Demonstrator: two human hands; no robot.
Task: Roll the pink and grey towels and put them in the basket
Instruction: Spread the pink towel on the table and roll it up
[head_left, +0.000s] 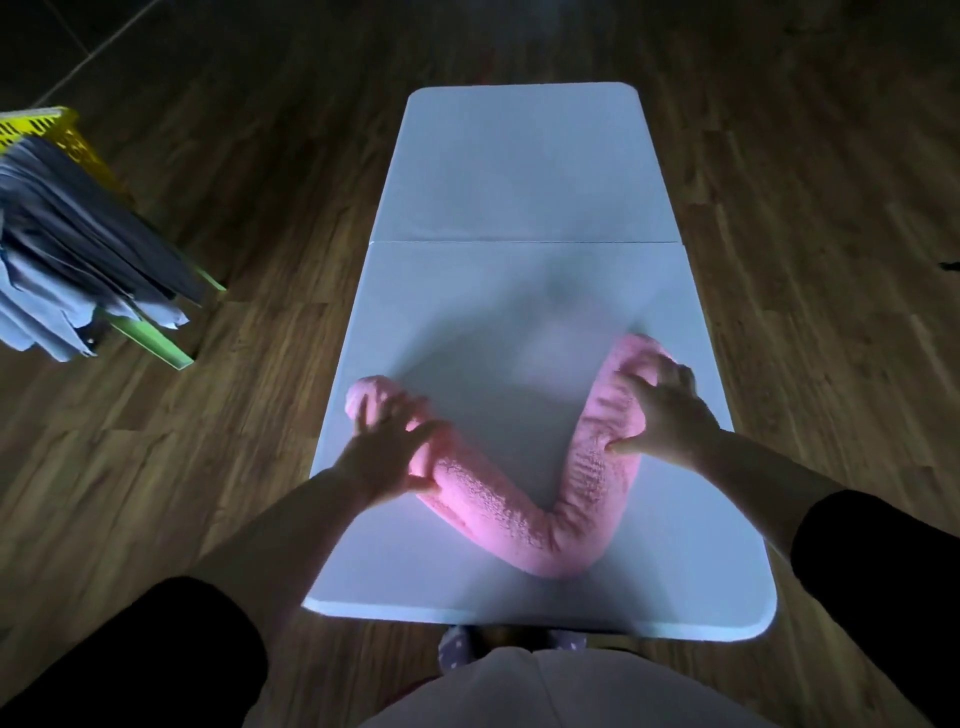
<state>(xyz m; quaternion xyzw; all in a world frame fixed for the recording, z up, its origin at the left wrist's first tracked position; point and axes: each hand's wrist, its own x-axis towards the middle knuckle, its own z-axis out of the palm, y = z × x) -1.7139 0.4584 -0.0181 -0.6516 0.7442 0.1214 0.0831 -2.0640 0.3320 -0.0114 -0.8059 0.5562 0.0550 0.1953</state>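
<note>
My left hand (387, 452) and right hand (670, 415) press spread fingers onto the bent pink terry towel roll (498, 501), likely so it cannot unwind.

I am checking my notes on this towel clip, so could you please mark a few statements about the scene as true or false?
1. The pink towel lies flat and unrolled on the table. False: it is a long roll, bent into a V.
2. The left hand and the right hand each rest on one arm of the roll. True.
3. The yellow basket stands on the table. False: it is off to the left, away from the table.
4. Grey and blue cloths hang beside the yellow basket. True.
</note>
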